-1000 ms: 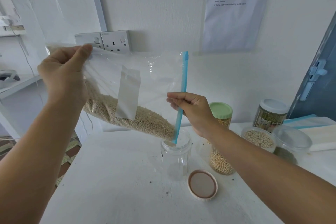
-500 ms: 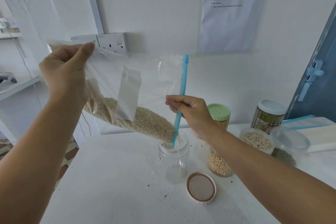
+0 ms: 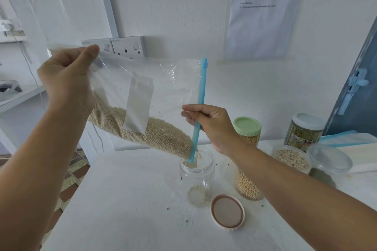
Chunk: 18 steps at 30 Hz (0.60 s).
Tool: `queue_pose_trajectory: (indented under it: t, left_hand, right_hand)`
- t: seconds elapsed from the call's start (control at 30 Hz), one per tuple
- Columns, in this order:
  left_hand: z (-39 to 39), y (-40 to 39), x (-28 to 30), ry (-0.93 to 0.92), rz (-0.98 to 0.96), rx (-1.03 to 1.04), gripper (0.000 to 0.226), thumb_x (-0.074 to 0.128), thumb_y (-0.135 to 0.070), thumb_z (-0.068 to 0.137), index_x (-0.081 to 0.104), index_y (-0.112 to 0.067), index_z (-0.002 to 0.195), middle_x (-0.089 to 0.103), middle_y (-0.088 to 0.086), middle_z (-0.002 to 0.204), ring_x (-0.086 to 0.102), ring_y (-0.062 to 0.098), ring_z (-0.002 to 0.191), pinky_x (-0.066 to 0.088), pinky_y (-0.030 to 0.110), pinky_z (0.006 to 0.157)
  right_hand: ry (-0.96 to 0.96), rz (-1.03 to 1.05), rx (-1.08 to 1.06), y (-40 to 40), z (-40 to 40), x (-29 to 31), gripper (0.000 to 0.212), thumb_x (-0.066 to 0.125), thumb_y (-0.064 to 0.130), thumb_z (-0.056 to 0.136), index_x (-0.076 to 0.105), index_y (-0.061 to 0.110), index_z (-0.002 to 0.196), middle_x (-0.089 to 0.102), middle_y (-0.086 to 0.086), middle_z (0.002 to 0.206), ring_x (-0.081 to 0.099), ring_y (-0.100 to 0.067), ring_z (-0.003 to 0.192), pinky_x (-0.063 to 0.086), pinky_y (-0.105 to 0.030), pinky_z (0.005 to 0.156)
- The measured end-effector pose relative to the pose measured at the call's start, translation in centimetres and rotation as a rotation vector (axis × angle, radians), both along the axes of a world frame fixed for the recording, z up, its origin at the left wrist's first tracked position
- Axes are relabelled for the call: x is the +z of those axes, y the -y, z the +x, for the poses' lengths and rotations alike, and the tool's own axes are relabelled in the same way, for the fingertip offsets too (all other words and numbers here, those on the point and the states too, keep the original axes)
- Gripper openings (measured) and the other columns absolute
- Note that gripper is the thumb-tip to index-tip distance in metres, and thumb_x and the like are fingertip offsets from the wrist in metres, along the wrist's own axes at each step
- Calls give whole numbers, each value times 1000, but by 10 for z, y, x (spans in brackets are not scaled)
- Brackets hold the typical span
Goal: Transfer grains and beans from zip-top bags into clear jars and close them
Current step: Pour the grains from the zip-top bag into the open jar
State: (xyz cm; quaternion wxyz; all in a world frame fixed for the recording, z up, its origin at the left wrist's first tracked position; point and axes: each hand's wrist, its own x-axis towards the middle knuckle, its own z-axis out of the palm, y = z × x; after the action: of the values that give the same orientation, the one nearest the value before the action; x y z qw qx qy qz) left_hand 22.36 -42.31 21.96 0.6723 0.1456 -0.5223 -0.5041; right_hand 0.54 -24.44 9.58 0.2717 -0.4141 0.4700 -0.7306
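Hands (image 3: 67, 79) (image 3: 212, 126): two, gripping one bag (image 3: 155, 96) over one jar (image 3: 196, 177).

bag (image 3: 163, 79): clear glossy plastic film | jar (image 3: 196, 177): clear smooth plastic | table (image 3: 126, 210): matt white, speckled

Both forearms bare, no sleeves in view; left hand (image 3: 67, 79) and right hand (image 3: 214, 126) ungloved.

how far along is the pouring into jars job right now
Done: the green-lidded jar stands closed. In hand: left hand lifts the zip-top bag, right hand steadies its blue zipper, grain trickling into the open jar. Left: most grain, then the lid.
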Motion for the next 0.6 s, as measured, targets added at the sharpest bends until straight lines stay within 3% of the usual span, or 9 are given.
queue_pose_trajectory:
  t: [0.2,0.37,0.6]
  left_hand:
    - [0,4,0,13,0,9,22,94,-18,75,78,-24,61,73,-7,66,65,19,73,59,38,86]
    - [0,7,4,6,-8,22,19,96,-22,70,79,-23,63,73,-4,69,66,24,79,59,50,94]
    - [-3,3,7,-2,-24,8,20,94,-19,72,78,-25,61,75,-6,71,68,19,80,58,39,90]
  right_hand:
    - [-1,6,-2,1,2,1,25,58,-6,101,79,6,108,78,-11,109,74,-25,110,59,-32,97]
    - [3,-6,0,1,2,2,25,59,-6,101,79,5,109,78,-12,109,74,-25,110,59,-31,96]
    - [14,-12,-2,0,2,2,24,59,-6,100,79,4,109,78,-13,108,74,-25,109,59,-31,96]
